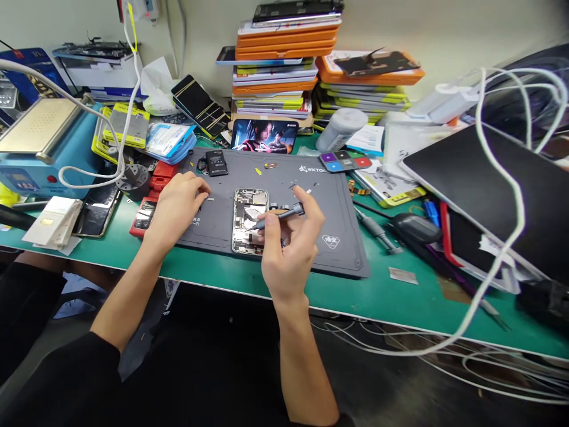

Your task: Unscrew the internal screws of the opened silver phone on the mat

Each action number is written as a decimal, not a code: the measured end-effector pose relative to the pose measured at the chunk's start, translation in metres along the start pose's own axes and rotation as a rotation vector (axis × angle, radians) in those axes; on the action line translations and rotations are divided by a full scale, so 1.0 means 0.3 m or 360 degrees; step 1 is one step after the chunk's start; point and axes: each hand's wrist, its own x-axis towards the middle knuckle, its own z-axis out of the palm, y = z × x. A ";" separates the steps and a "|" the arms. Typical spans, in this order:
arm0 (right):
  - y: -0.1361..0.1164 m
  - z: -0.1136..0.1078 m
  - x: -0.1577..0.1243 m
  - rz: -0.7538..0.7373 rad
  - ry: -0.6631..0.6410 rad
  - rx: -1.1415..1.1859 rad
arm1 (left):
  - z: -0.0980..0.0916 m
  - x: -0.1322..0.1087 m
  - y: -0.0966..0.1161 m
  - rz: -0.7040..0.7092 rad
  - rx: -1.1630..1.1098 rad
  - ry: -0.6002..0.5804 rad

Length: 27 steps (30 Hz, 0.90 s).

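The opened phone [243, 214] lies on the gray mat [340, 204], its lower end close to the mat's front edge. Its rim is pale, with rounded corners; the exposed inside is a patchwork of silvery plates, whitish parts and dark components. The right hand [293, 246] grips a slim gray screwdriver [281, 217] — its thin tip slants down over the phone. The left hand [180, 204] curls at the mat's left edge — whether it pinches anything, I cannot tell.
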 end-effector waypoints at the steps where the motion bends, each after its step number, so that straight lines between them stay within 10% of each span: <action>1: -0.001 0.000 0.001 -0.0009 0.0004 -0.0002 | -0.001 0.000 0.003 -0.0005 -0.0006 0.0004; 27: 0.005 0.003 0.000 0.0027 0.0018 0.0070 | 0.006 -0.033 0.008 0.0111 0.0283 0.0136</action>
